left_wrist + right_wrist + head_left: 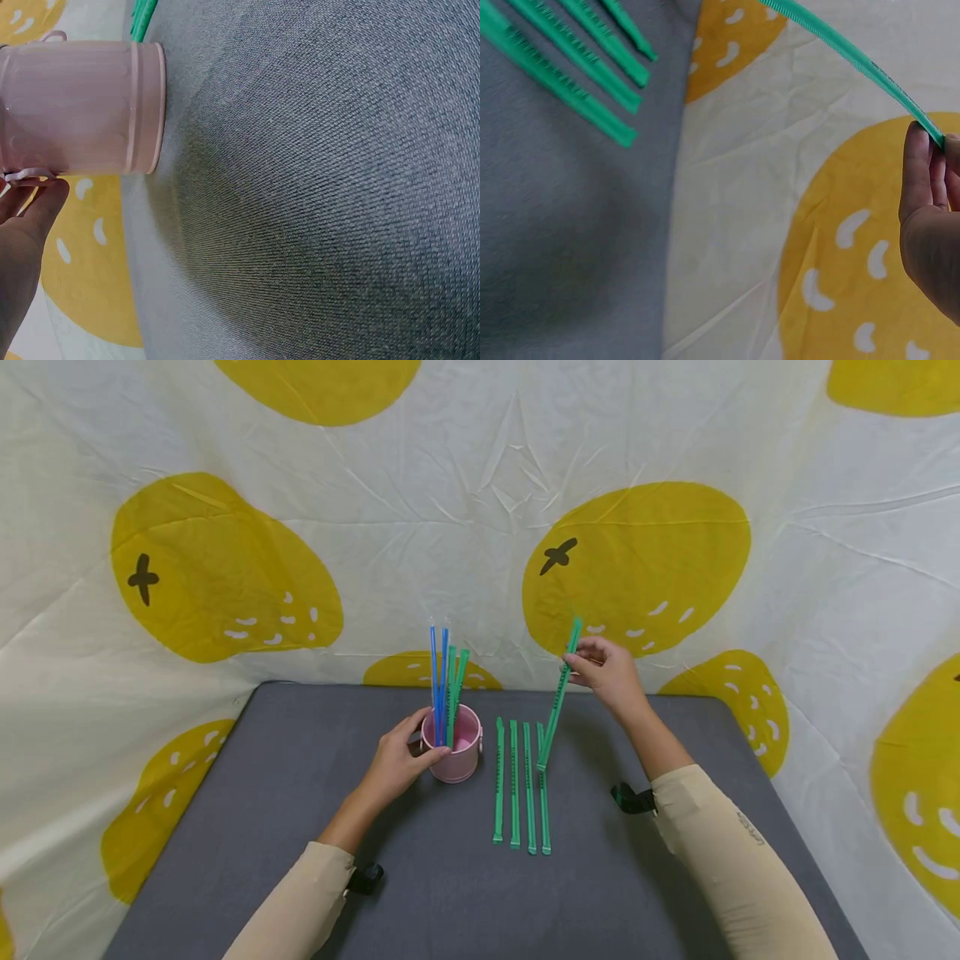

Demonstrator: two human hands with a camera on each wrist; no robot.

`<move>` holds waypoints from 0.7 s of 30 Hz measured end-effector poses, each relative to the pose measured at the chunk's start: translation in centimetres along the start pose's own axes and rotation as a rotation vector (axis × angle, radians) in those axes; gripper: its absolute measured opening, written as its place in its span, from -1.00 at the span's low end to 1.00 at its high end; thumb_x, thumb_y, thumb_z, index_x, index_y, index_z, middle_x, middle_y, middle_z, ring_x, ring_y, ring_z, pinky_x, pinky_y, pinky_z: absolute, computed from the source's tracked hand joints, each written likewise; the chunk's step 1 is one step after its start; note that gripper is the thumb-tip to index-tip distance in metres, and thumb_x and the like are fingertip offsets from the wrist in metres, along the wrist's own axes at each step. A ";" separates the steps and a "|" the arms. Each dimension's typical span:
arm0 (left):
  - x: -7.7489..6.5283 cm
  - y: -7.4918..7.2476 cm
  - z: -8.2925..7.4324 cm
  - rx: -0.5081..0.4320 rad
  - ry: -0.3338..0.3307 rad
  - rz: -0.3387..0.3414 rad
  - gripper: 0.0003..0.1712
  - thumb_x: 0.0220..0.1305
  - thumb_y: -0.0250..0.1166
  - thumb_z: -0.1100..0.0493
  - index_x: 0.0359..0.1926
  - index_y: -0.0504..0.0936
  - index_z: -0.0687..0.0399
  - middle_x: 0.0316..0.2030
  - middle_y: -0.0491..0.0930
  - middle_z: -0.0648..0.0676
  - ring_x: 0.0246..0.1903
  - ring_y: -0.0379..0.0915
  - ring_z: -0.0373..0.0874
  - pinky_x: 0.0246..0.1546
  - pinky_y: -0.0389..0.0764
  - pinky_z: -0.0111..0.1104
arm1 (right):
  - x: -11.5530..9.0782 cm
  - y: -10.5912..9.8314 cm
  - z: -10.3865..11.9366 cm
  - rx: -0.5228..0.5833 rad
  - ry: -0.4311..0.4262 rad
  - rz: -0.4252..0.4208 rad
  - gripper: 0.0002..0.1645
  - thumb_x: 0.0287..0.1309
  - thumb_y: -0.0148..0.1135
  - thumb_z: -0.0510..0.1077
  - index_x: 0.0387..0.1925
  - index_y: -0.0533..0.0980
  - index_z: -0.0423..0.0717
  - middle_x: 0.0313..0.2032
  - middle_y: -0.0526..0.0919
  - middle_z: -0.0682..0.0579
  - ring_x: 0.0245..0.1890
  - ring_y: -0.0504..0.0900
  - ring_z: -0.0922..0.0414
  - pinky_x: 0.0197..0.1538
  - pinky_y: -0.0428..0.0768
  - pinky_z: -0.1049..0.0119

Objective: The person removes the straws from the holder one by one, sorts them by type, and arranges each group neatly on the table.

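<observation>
My left hand (399, 758) grips the side of a small pink bucket (459, 766), thumb at the front of its rim. In the left wrist view its fingers touch the handle lug on the bucket (82, 109). Two blue straws (434, 672) and some green wrapped straws (460, 679) stand upright inside, leaning on the rim. Up to the right, my right hand (609, 675) pinches one green wrapped straw (557, 708) near its top end, thumb against fingers. That straw slants down, its lower end overlapping the rightmost straw of the row in the head view.
Several green wrapped straws (514, 785) lie side by side on the grey table (300, 777), right of the bucket. A white cloth (420, 560) printed with yellow fruit hangs just behind the table's far edge.
</observation>
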State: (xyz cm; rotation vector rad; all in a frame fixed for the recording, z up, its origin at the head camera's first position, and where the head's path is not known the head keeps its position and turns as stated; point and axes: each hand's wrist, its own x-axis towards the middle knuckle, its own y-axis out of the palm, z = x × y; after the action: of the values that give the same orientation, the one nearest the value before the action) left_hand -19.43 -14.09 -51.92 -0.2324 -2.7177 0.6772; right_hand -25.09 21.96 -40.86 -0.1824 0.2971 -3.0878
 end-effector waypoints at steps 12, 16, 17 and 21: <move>0.0 0.1 0.0 0.015 0.007 -0.003 -0.11 0.17 0.57 0.01 0.46 0.41 0.12 0.30 0.55 0.24 0.24 0.56 0.19 0.11 0.70 -0.05 | -1.6 -0.3 -5.0 -0.184 0.097 0.047 -0.51 0.42 0.29 -0.12 0.19 0.50 -0.41 -0.08 0.69 -0.19 -0.28 0.69 0.31 -0.18 0.76 0.45; 0.1 0.1 0.0 0.017 0.006 -0.002 -0.11 0.18 0.57 0.00 0.46 0.41 0.13 0.31 0.54 0.24 0.24 0.56 0.18 0.11 0.70 -0.05 | -2.0 -0.2 -6.6 -0.259 0.136 0.084 -0.49 0.44 0.27 -0.11 0.23 0.48 -0.40 -0.03 0.67 -0.29 -0.19 0.76 0.00 -0.19 0.76 0.41; 0.1 0.1 0.0 0.016 0.006 -0.004 -0.11 0.18 0.57 0.00 0.46 0.41 0.13 0.31 0.54 0.24 0.24 0.56 0.18 0.11 0.70 -0.06 | -2.1 -0.2 -7.0 -0.272 0.147 0.092 -0.48 0.44 0.27 -0.11 0.24 0.47 -0.40 -0.02 0.68 -0.30 -0.17 0.76 -0.08 -0.18 0.77 0.38; 0.1 0.2 0.0 0.011 0.012 -0.011 -0.11 0.17 0.57 0.01 0.46 0.42 0.14 0.30 0.54 0.24 0.23 0.57 0.19 0.10 0.71 -0.06 | -2.5 0.0 -8.3 -0.298 0.174 0.111 -0.51 0.43 0.29 -0.14 0.20 0.49 -0.42 -0.05 0.70 -0.31 -0.12 0.75 -0.24 -0.06 0.80 0.11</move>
State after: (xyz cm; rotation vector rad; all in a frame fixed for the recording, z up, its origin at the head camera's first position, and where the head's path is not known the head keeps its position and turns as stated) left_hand -19.49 -13.90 -51.98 -0.2176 -2.7011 0.6856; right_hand -23.63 23.66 -49.26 0.0945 0.7462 -2.9374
